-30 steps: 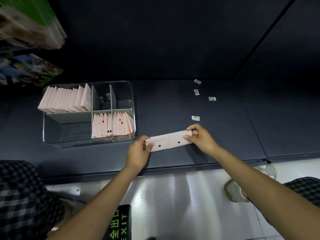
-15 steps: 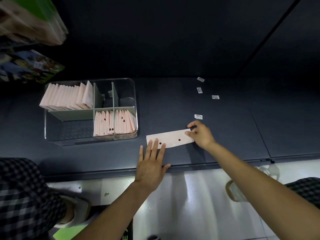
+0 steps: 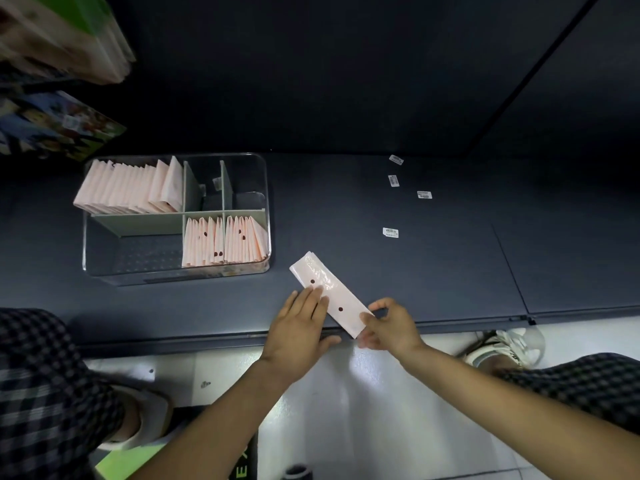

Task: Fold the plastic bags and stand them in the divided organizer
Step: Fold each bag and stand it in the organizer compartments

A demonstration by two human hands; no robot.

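Dark tabletop [image 3: 346, 209] | organizer [image 3: 263, 188] partly filled; one bag [image 3: 329, 296] half-folded | left hand [image 3: 298, 327] flat, pressing; right hand [image 3: 391, 327] pinching its end

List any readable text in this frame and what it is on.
"EX": partial letters on the dark floor mat at the bottom edge; the rest is cut off.
White barcode stickers on the dark shelf: too small to read.
Sticker inside the organizer: blurred.
Printed packages at upper left: blurred.

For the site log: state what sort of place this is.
Probably a shop aisle: a dark bare shelf low by the floor, barcode stickers stuck on it, and packaged goods stacked at upper left.
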